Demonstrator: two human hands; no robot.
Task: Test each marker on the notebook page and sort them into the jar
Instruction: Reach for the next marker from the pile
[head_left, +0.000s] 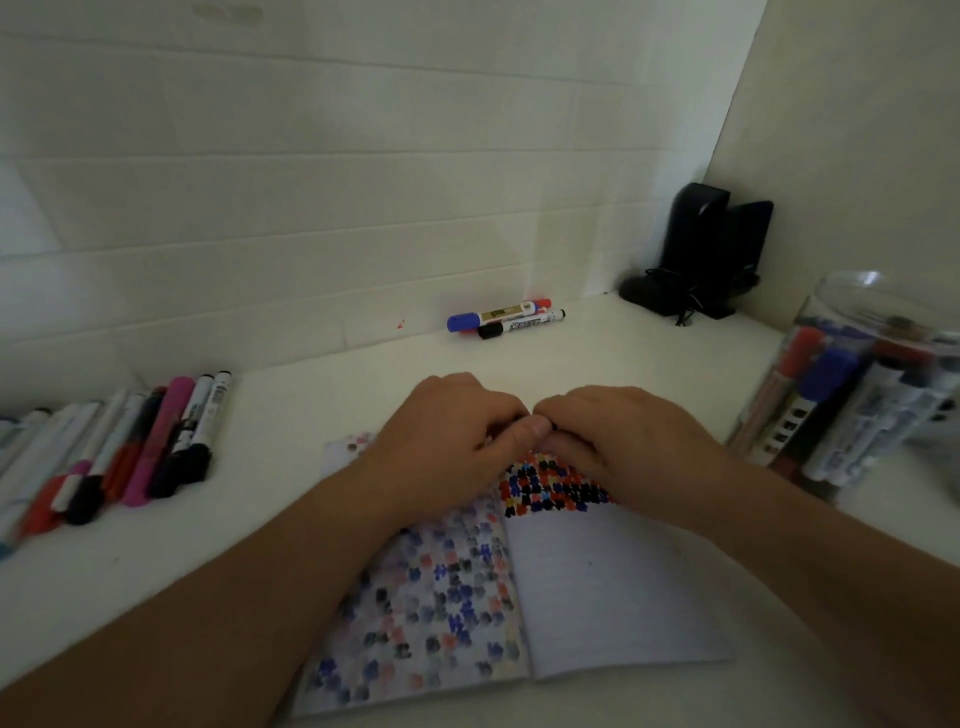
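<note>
Meeting over the open, ink-dotted paper notebook (519, 587), left hand (447, 441) and right hand (618, 436) curl around something hidden, grasp unclear; clear plastic marker jar (852, 395) stands rightward, nearer the right hand.

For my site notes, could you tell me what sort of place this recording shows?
Probably a home or office desk set in a corner: a white desk against panelled walls, an open notebook covered in ink test marks, rows of markers, and black speakers in the corner.
</note>
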